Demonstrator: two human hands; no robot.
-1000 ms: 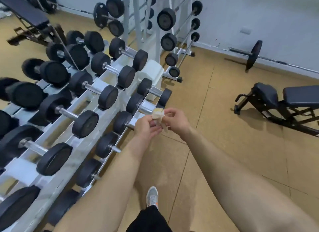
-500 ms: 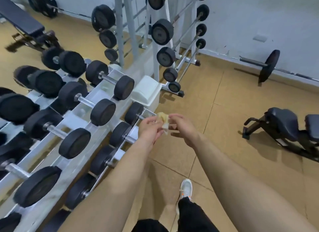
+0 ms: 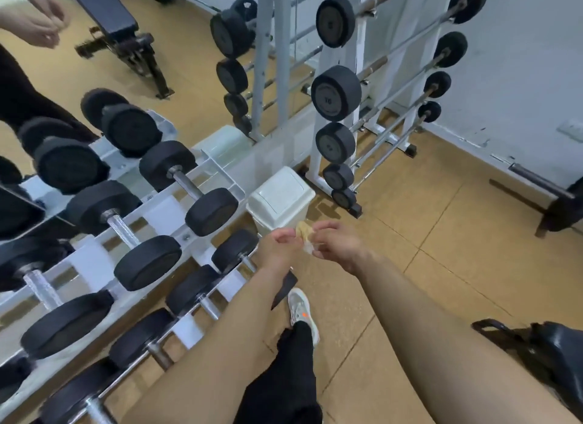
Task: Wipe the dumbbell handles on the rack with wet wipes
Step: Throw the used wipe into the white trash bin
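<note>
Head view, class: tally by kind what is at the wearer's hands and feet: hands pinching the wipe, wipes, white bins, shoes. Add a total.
hands: 2, left hand and right hand
wipe: 1
white bin: 1
shoe: 1
total: 5

At left, matt rubber dumbbell heads [image 3: 211, 211] are flanking shiny knurled metal handles [image 3: 186, 184]; at centre I am pinching a crumpled, cloth-like wipe [image 3: 305, 234].

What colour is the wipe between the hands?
The wipe is yellowish tan, whitish at its lower end; head view.
</note>
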